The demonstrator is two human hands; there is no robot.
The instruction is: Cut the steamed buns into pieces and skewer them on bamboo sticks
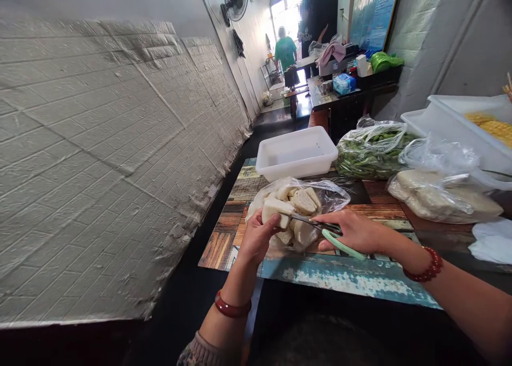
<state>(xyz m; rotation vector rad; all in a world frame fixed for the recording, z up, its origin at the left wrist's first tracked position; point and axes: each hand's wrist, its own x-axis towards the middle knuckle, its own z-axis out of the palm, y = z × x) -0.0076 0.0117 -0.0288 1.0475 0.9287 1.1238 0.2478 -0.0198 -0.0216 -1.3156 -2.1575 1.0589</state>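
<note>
Pinched in my left hand (258, 235) is a pale, spongy white block (276, 207), perhaps tofu or steamed bread. My right hand (356, 231) grips scissors (340, 243) with pale green handles, and their blades reach to the block's right side. Whether the blades are cutting into it cannot be made out. Beneath both hands, an opened clear plastic bag (338, 191) holds several similar white pieces (304, 201), some with porous cut faces. The bag lies on a wood-patterned mat (224, 238).
Behind the bag stands a white plastic tub (298, 166). To its right are a bag of green vegetables (368, 152), a bag of pale slabs (436, 195) and a larger tub (452, 120) with yellow food. A textured wall (120, 168) borders the left. One person (285, 51) stands far back.
</note>
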